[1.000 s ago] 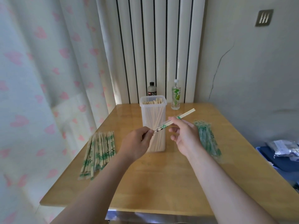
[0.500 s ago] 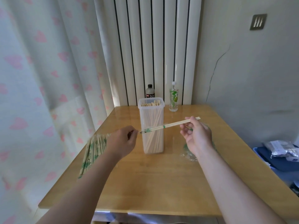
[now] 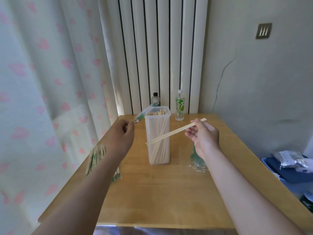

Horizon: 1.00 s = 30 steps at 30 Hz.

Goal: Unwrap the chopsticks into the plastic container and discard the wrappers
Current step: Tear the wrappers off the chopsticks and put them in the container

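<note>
A tall clear plastic container (image 3: 158, 150) with several bare chopsticks inside stands mid-table. My right hand (image 3: 202, 134) pinches a bare pair of chopsticks (image 3: 174, 132) by its thick end; the pair slants down-left in front of the container. My left hand (image 3: 122, 133) pinches an empty clear wrapper with green print (image 3: 144, 113), which sticks up toward the container's rim. A pile of wrapped chopsticks (image 3: 96, 156) lies at the table's left edge, partly hidden by my left forearm. Empty wrappers (image 3: 197, 160) lie right of the container, partly behind my right wrist.
A dark-capped bottle (image 3: 155, 99) and a clear bottle with a green label (image 3: 179, 106) stand at the table's (image 3: 160, 192) back edge, before a white radiator. A curtain hangs on the left. Blue bins with bags (image 3: 288, 165) sit low on the right.
The wrapper has come off the chopsticks. My left hand moved left and up with the empty wrapper; my right hand moved right with the bare pair.
</note>
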Motion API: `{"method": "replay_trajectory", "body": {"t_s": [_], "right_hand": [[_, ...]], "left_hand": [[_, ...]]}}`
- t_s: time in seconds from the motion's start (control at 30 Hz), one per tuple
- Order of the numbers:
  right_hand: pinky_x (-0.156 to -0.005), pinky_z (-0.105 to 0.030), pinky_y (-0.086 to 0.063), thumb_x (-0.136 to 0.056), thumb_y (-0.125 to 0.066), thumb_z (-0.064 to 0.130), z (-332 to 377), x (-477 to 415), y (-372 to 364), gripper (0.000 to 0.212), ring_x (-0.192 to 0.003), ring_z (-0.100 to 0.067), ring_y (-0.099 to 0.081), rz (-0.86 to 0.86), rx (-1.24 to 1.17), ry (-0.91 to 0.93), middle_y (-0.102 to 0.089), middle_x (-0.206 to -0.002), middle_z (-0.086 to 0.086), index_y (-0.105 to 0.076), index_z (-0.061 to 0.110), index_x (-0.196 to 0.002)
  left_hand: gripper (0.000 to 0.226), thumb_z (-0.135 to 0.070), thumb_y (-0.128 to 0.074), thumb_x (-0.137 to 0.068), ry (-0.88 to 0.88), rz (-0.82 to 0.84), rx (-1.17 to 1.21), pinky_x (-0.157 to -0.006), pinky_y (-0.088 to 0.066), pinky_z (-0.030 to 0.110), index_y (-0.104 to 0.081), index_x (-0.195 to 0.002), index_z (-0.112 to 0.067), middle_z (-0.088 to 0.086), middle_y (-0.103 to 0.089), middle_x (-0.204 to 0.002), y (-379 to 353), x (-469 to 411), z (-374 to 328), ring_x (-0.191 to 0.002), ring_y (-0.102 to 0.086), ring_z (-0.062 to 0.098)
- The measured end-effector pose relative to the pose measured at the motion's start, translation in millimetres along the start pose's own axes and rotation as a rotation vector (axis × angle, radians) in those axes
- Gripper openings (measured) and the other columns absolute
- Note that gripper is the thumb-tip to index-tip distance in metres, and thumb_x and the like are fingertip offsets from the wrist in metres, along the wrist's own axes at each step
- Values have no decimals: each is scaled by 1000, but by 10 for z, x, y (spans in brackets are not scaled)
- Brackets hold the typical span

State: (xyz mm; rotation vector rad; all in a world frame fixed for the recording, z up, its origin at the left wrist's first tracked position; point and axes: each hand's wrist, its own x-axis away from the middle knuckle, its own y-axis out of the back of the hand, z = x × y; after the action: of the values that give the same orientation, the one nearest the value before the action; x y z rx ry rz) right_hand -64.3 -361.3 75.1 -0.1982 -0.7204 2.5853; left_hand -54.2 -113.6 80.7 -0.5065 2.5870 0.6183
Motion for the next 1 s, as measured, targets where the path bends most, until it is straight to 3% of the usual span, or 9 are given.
{"method": "replay_trajectory", "body": {"t_s": [0.27, 0.4, 0.5, 0.63, 0.8, 1.0], "right_hand": [[-56, -27, -58, -106, -51, 11, 558, -215, -619, 15, -58, -16, -63, -54, 158, 343, -64, -75, -10, -59, 1, -98], [-63, -46, -63, -102, -52, 16, 645, -292, -914, 8, -65, -23, -71, 5, 444, 647, -65, -80, -5, -54, 17, -94], [-69, -53, -60, -96, -52, 25, 638, -314, -1077, 2, -74, -27, -71, 10, 577, 781, -67, -81, -1, -52, 24, -95], [-67, -53, -62, -91, -55, 26, 745, -405, -1226, 5, -70, -29, -73, -20, 447, 775, -69, -80, -2, -53, 22, -89], [-60, -40, -64, -100, -56, 11, 736, -485, -1305, 5, -69, -24, -74, 4, 436, 762, -67, -90, -9, -53, 11, -96], [-59, -43, -64, -98, -49, 13, 772, -606, -1299, 14, -78, -30, -75, -68, 300, 672, -66, -104, -24, -50, 21, -87]], "left_hand": [[32, -34, -49, -102, 72, -20, 154, -56, -36, 33, -57, -80, -12, -3, -46, -63, -66, -89, -80, -59, -42, 16], [31, -36, -48, -103, 109, -35, 208, -54, -35, 30, -59, -87, -11, -4, -46, -65, -30, -119, -3, -57, -42, 14], [30, -35, -47, -104, 129, -41, 205, -50, -35, 28, -59, -91, -10, -2, -47, -64, 23, -120, 77, -55, -42, 13], [28, -33, -47, -103, 160, -30, 190, -51, -34, 30, -59, -91, -11, -3, -47, -64, 112, -140, 212, -52, -42, 12], [29, -31, -46, -103, 182, -20, 193, -51, -35, 29, -59, -93, -7, -2, -47, -66, 146, -165, 325, -54, -41, 13], [26, -30, -46, -104, 193, -4, 210, -49, -34, 27, -60, -96, -10, -1, -50, -68, 114, -174, 361, -54, -42, 12]]}}
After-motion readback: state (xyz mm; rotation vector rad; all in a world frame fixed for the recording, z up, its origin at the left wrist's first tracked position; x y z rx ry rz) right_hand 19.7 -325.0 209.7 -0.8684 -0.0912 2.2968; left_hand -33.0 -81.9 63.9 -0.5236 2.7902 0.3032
